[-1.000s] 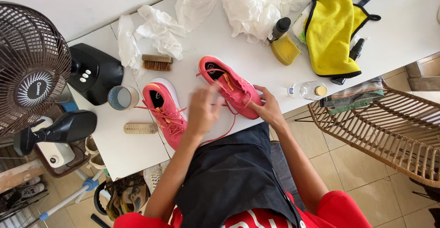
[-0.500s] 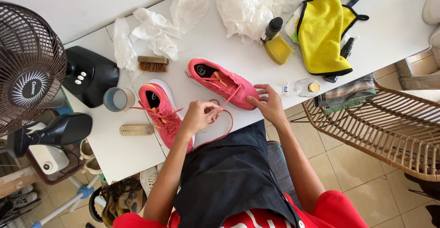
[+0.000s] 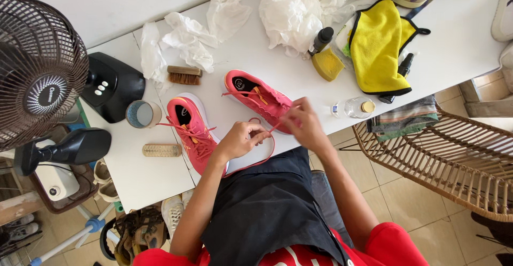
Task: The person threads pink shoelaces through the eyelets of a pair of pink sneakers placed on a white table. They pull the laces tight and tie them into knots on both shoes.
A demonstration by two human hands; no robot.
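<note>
Head view: both hands (image 3: 243,138) pinch pink lace (image 3: 263,156).

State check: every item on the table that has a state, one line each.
Right shoe: on its sole, lace loose, both hands at it.
Left shoe: on its sole, laced.
Lace: looped off the table edge.
Left hand: pinching lace.
Right hand: pinching lace.
Yellow cloth: crumpled.
Small bottle: lying down, capped.

A bare strip of tabletop (image 3: 299,76) is left open behind the two pink shoes (image 3: 256,98). Passage leftward is blocked by a cup (image 3: 140,114) and two brushes (image 3: 184,75), rightward by a small bottle (image 3: 354,107) and yellow cloth (image 3: 379,47).
</note>
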